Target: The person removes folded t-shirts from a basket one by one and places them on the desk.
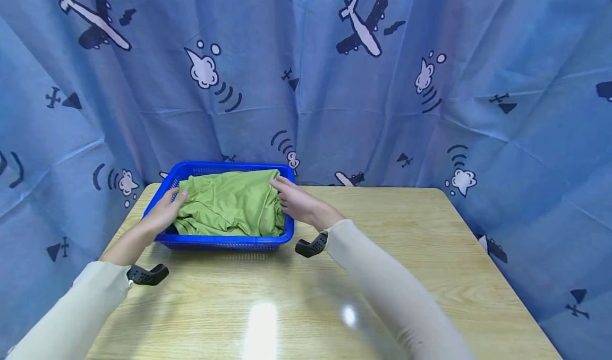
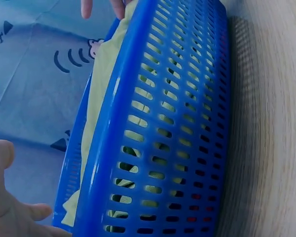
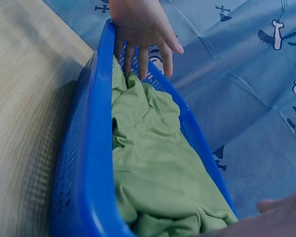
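One green cloth (image 1: 229,203) inside one blue basket (image 1: 224,239), on tabletop (image 1: 382,227). Left hand (image 1: 166,211) at cloth's left end, right hand (image 1: 304,203) at its right; two grips, both loose, unclosed.

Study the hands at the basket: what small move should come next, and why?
Perhaps smooth the cloth along its near side: it lies rumpled there in the basket, and the left hand and right hand are at its opposite ends.

Cloth (image 1: 229,203) lies in the plastic basket (image 1: 220,239): table (image 1: 392,232) beneath, curtain (image 1: 334,94) behind, left hand (image 1: 164,211) at left end, right hand (image 1: 302,202) at right.
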The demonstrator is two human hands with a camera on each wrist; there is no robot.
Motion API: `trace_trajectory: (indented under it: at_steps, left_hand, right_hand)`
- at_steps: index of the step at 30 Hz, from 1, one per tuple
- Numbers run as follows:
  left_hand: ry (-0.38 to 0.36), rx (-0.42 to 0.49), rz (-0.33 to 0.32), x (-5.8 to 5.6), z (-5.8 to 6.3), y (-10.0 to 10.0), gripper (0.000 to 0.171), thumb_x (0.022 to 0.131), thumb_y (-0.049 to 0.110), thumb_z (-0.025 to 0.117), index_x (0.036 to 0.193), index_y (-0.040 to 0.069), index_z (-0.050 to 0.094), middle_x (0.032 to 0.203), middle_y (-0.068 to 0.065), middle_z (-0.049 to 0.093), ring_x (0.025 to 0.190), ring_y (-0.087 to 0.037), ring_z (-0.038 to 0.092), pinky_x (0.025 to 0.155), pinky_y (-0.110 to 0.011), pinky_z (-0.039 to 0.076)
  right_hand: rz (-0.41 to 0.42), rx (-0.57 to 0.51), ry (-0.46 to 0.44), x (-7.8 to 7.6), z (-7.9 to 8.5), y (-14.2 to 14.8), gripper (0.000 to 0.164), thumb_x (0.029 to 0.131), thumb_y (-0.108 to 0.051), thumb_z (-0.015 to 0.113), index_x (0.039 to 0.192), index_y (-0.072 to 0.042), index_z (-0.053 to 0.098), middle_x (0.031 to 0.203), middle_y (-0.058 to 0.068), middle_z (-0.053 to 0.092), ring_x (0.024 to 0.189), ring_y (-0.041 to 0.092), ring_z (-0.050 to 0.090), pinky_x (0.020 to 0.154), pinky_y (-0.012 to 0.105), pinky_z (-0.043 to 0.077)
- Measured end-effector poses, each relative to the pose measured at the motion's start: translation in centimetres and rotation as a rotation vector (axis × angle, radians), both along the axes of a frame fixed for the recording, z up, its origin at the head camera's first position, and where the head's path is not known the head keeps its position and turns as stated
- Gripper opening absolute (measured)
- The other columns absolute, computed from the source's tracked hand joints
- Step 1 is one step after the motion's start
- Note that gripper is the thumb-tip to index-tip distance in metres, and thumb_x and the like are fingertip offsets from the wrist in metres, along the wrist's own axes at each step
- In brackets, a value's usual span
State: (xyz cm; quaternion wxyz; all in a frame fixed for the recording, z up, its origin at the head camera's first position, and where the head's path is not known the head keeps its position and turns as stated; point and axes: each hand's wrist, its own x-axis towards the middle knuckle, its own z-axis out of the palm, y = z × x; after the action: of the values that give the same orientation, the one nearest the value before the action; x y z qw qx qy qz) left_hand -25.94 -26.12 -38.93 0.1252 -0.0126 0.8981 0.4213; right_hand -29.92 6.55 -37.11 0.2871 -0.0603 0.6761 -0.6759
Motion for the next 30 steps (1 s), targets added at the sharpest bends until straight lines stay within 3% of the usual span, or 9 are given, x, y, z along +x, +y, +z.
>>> trace_trajectory:
  at_steps: [7,13,18,26,30]
  left_hand:
    - [-0.09,0.032,-0.028,-0.2,0.4,0.0,0.084,0.104,0.062,0.012,0.161,0.005,-0.012,0.166,-0.03,-0.01,0.152,-0.054,-0.006,0.118,-0.073,0.01]
    - [-0.12,0.163,0.032,-0.4,0.3,-0.2,0.08,0.105,0.059,0.01,0.161,0.006,-0.015,0.166,-0.03,-0.009,0.15,-0.054,0.013,0.115,-0.064,0.031]
    - [-0.137,0.28,0.076,-0.6,0.2,-0.6,0.081,0.105,0.06,0.01,0.16,0.009,-0.018,0.168,-0.024,-0.016,0.148,-0.052,0.022,0.119,-0.063,0.029]
    - [-0.157,0.364,0.068,-1.3,0.6,-0.5,0.078,0.106,0.054,0.012,0.159,0.006,-0.02,0.163,-0.039,-0.004,0.147,-0.05,0.029,0.122,-0.058,0.028]
    - [-0.171,0.364,0.074,-1.6,0.6,-0.8,0.077,0.108,0.05,0.012,0.159,0.002,-0.019,0.16,-0.043,0.007,0.139,-0.046,0.042,0.114,-0.048,0.044]
  right_hand:
    - [-0.075,0.136,-0.013,-0.1,0.7,-1.7,0.084,0.104,-0.042,0.05,0.164,-0.023,-0.005,0.172,0.003,-0.012,0.159,0.028,-0.009,0.129,0.053,0.002]
    - [-0.13,0.153,-0.015,-0.4,0.6,-2.4,0.088,0.103,-0.041,0.053,0.164,-0.024,-0.008,0.172,0.003,-0.015,0.159,0.028,-0.01,0.128,0.056,0.001]
    - [-0.114,0.168,-0.026,-0.4,0.5,-2.7,0.091,0.103,-0.043,0.052,0.162,-0.025,-0.016,0.17,0.001,-0.02,0.158,0.028,-0.012,0.127,0.058,0.001]
    - [-0.171,0.133,-0.065,-1.0,0.1,-2.7,0.092,0.103,-0.044,0.052,0.162,-0.023,-0.015,0.171,0.0,-0.02,0.158,0.027,-0.014,0.128,0.056,-0.001]
    - [-0.176,0.127,-0.076,-1.2,0.1,-3.0,0.092,0.103,-0.044,0.052,0.163,-0.023,-0.014,0.171,0.001,-0.019,0.158,0.027,-0.014,0.127,0.056,-0.001]
